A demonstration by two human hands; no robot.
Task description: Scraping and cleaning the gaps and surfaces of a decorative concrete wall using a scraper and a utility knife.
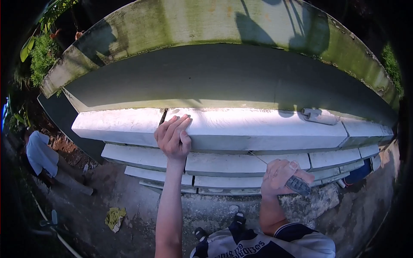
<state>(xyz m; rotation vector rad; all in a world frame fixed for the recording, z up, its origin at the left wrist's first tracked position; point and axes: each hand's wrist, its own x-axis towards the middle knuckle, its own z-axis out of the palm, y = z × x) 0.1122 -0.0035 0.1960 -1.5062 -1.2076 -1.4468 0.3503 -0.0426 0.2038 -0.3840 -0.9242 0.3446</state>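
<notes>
Light white blocks lie stacked in stepped rows; the long top block (258, 127) sits against a greenish wall. My left hand (173, 136) rests on this block's front edge beside the dark gap at its left end. Its fingers lie stretched over the top, holding nothing. Lower and to the right, my right hand (277, 177) is closed around the dark grey, ridged handle (298, 185) of a hand tool. A thin, pale shaft or blade (258, 157) reaches from that hand toward the block's lower front edge. The tool's exact kind cannot be made out.
A white, rolled-looking cylinder (320, 116) lies on the top row at right. The mossy wall ledge (198, 26) overhangs behind. At left another person (41, 152) is bent over. A yellow-green cloth (115, 218) lies on the concrete ground.
</notes>
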